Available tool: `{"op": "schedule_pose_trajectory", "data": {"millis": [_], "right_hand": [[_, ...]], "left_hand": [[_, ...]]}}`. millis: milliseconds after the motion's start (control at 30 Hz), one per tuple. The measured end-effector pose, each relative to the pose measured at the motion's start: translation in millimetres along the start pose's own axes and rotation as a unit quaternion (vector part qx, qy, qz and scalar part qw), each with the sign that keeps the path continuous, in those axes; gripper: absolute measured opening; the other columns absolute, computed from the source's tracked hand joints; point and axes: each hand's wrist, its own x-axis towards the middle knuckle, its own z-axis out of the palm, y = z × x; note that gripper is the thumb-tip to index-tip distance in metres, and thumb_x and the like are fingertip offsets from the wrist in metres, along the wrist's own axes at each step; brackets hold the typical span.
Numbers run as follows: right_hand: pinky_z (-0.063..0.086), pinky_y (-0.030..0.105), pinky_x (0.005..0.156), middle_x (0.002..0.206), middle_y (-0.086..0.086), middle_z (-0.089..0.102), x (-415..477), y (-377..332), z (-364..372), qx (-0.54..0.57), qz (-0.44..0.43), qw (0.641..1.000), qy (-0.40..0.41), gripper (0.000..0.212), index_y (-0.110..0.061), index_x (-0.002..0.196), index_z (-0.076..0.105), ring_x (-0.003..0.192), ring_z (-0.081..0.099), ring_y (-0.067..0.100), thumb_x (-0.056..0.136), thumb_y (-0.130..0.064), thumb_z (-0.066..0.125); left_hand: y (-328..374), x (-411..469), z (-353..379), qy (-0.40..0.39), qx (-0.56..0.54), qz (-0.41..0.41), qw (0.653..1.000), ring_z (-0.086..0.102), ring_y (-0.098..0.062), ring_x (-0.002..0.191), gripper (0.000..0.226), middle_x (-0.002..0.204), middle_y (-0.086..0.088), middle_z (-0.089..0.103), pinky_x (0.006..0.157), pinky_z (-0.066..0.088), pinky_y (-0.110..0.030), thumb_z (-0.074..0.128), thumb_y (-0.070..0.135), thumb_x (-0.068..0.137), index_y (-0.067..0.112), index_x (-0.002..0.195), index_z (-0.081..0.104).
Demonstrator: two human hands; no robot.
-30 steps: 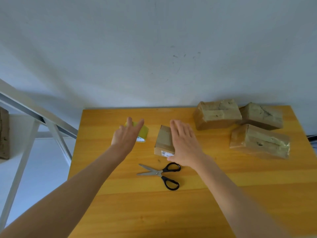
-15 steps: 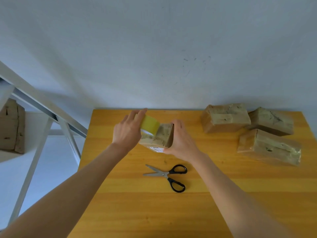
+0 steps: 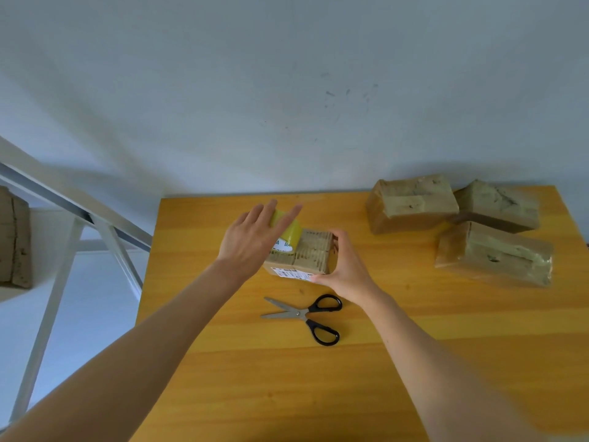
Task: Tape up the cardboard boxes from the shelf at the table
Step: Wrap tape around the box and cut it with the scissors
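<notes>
Hands of a person reach out from the bottom of the frame over a yellow-orange wooden counter [image 3: 398,378] that stands against a pale wall [image 3: 287,90]. Between them, near the middle of the counter, sits a small cardboard box [image 3: 314,255] with a white printed label on its near side.

The right hand [image 3: 347,269] holds the box by its right end: the thumb curls to the near corner beside the label and the fingers curl over the far edge.

The left hand [image 3: 255,237] lies over a roll of yellowish tape [image 3: 291,232] that leans against the left part of the box top. Its fingers are straight and spread across the roll. The thumb is hidden, so I cannot tell whether the hand grips the roll or only rests on it.

Black-handled scissors [image 3: 306,315] lie on the counter just in front of the box, blades slightly parted and pointing left.

Three larger taped boxes [image 3: 414,202] are grouped at the far right of the counter, two along the back edge and one in front of them, well apart from the hands.

At the left edge stands a white metal shelf [image 3: 63,202] with a piece of brown cardboard [image 3: 14,244] on it.
</notes>
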Motion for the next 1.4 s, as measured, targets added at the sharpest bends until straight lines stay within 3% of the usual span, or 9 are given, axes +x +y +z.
{"op": "schedule_pose_trajectory", "data": {"millis": [67,233,400,567,867,967,1100,1267,1400], "right_hand": [[0.038,0.031,0.103,0.144,-0.006,0.041,-2.3,1.9,-0.1,-0.008,0.007,1.0,0.018,0.098,-0.022,0.146,0.024,0.131,0.041,0.011,0.071,-0.022,0.087],[0.028,0.04,0.115,0.155,0.006,0.019,-21.6,12.6,-0.7,-0.096,0.034,0.993,0.062,0.11,-0.011,0.151,0.015,0.141,0.025,0.021,0.072,-0.049,0.082],[0.052,0.037,0.083,0.106,0.007,0.056,-54.3,49.7,9.8,-0.286,-0.128,0.944,0.106,0.042,-0.007,0.11,0.052,0.095,0.058,0.025,0.085,-0.036,0.07],[0.036,0.036,0.109,0.139,0.006,0.044,-61.1,62.6,29.4,-0.372,-0.155,0.913,-0.069,0.045,-0.007,0.135,0.047,0.13,0.043,0.024,0.096,-0.027,0.056],[0.042,0.033,0.095,0.116,0.009,0.058,-60.1,55.7,52.5,-0.461,-0.136,0.874,-0.074,0.035,-0.005,0.119,0.055,0.108,0.056,0.024,0.088,-0.016,0.067],[0.045,0.027,0.08,0.101,0.004,0.065,-67.7,49.3,44.4,-0.393,-0.078,0.916,-0.027,0.039,-0.007,0.11,0.058,0.088,0.063,0.019,0.085,-0.033,0.07],[0.043,0.025,0.057,0.087,-0.002,0.062,-82.1,49.7,31.4,-0.066,0.094,0.991,-0.074,0.044,-0.013,0.098,0.05,0.069,0.058,0.014,0.079,-0.042,0.078],[0.036,0.02,0.057,0.068,-0.001,0.044,-93.4,43.8,25.2,0.168,0.158,0.971,-0.069,0.065,-0.009,0.087,0.048,0.056,0.043,0.011,0.065,-0.061,0.08],[0.041,0.03,0.071,0.071,0.006,0.052,-96.2,36.5,23.0,0.283,0.127,0.946,-0.098,0.075,-0.006,0.093,0.05,0.064,0.048,0.017,0.065,-0.073,0.068]], "left_hand": [[8.5,3.1,-9.3,-0.047,-0.007,0.011,0.999,0.057,-0.038,0.107,0.114,0.142,-0.023,0.041,0.045,0.046,-0.028,0.068,-0.017,0.065,0.04,0.148,0.012],[19.6,12.7,-20.3,-0.146,-0.008,-0.006,0.989,0.019,-0.041,0.141,0.089,0.157,-0.012,0.002,0.069,0.054,-0.032,0.051,0.007,0.088,0.044,0.149,-0.002],[23.1,15.3,-18.8,-0.162,-0.041,-0.011,0.986,0.009,-0.046,0.144,0.068,0.159,-0.013,-0.013,0.101,0.042,-0.048,0.04,0.046,0.095,0.043,0.15,-0.001],[32.2,19.3,-19.2,-0.131,0.01,-0.009,0.991,0.011,-0.045,0.144,0.059,0.159,-0.02,-0.01,0.117,0.005,-0.054,0.025,0.06,0.097,0.04,0.151,0.014],[43.6,21.1,-17.5,-0.13,0.026,0.061,0.989,-0.005,-0.023,0.149,0.054,0.162,-0.007,0.002,0.117,0.009,-0.058,0.025,0.037,0.104,0.015,0.152,0.018],[46.5,24.5,-16.2,-0.14,0.032,0.066,0.987,0.003,-0.033,0.147,0.048,0.157,-0.013,0.013,0.112,0.015,-0.066,0.037,0.03,0.1,0.025,0.148,0.028],[48.3,29.5,-19.0,-0.137,0.021,0.036,0.99,0.019,-0.032,0.139,0.04,0.146,-0.01,0.029,0.11,0.018,-0.066,0.047,0.034,0.097,0.027,0.137,0.046],[50.9,31.1,-17.3,-0.131,0.001,0.017,0.991,0.024,-0.029,0.136,0.039,0.142,-0.007,0.033,0.11,0.017,-0.065,0.054,0.039,0.094,0.029,0.131,0.053],[53.2,32.3,-17.2,-0.13,-0.001,0.015,0.991,0.024,-0.029,0.136,0.036,0.142,-0.007,0.034,0.11,0.017,-0.066,0.052,0.041,0.095,0.03,0.129,0.054]]}}
